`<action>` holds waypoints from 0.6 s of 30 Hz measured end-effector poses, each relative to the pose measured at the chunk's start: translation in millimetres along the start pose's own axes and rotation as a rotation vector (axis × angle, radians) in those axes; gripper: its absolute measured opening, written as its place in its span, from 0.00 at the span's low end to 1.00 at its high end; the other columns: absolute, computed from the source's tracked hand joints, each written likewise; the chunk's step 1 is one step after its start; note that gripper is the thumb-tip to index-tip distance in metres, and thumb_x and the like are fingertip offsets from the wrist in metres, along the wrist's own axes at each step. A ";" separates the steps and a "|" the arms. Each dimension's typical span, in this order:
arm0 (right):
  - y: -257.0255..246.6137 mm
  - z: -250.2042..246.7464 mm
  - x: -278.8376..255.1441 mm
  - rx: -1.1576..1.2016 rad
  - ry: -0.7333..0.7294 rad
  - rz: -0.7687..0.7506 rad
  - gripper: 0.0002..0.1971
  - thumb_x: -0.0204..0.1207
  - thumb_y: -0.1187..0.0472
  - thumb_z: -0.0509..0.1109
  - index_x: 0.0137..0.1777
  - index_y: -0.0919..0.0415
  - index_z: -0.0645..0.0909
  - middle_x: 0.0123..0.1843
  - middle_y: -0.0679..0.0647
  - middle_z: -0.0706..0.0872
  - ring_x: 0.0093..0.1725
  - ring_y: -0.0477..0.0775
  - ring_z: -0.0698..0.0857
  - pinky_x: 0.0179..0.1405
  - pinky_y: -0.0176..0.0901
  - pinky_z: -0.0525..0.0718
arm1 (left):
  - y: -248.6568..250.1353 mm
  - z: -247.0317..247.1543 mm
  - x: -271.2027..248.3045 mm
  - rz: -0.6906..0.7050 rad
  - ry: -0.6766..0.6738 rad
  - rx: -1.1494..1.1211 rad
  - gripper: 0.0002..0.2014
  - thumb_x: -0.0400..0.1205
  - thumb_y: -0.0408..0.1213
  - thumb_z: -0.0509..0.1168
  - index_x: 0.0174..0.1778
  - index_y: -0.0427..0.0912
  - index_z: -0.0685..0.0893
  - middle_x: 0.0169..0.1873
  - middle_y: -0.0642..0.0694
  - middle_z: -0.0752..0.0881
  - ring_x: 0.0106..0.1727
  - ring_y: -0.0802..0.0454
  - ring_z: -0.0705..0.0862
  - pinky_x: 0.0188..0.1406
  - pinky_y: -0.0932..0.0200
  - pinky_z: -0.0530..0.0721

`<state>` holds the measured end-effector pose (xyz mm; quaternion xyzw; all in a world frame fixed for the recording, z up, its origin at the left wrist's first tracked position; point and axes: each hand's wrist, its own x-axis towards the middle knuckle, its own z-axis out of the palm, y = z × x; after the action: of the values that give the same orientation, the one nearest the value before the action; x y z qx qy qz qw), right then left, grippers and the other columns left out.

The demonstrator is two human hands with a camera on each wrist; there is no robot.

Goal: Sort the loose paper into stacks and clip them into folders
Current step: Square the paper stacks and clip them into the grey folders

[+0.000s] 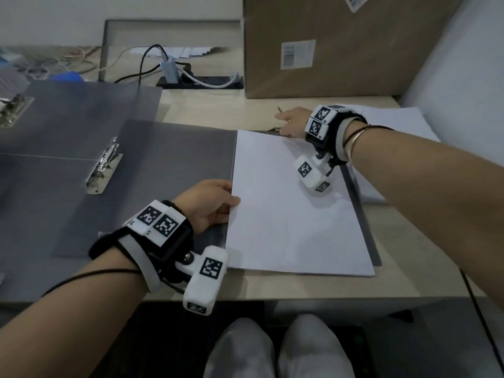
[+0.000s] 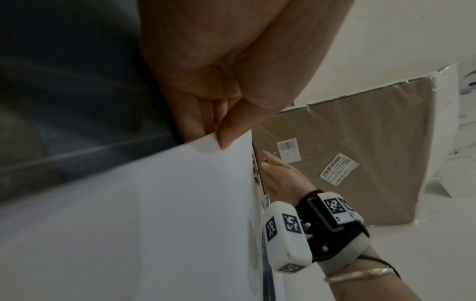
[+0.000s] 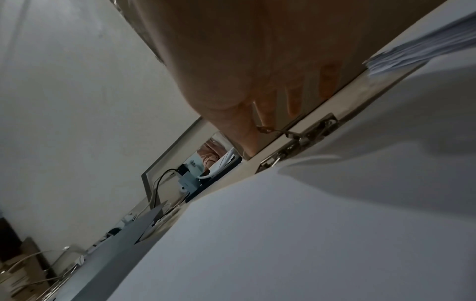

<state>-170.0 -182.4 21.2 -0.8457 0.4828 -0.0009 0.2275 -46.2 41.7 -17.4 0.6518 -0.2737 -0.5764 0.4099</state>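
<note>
While the paper stack [image 1: 294,211] lies on the open gray folder [image 1: 174,148] at the desk's front, the left hand [image 1: 210,205] pinches its near left edge between thumb and fingers. The right hand [image 1: 293,122] holds the lifted clip lever [image 3: 270,130] at the stack's far edge with thumb and forefinger. A second folder [image 1: 71,115] lies left; a cardboard box [image 1: 341,45] stands behind.
</note>
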 end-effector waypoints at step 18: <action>42.7 -10.4 -6.4 0.343 0.178 0.150 0.27 0.79 0.65 0.65 0.78 0.63 0.68 0.79 0.56 0.70 0.78 0.55 0.70 0.75 0.36 0.64 | 4.6 4.3 -4.9 -0.010 0.048 -0.048 0.12 0.84 0.20 0.56 0.50 0.37 0.83 0.41 0.43 0.88 0.35 0.52 0.88 0.30 0.63 0.88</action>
<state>-210.5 -199.5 15.4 -0.7526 0.5556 -0.1410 0.3241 -50.8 42.5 -10.9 0.6567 -0.2466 -0.5690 0.4291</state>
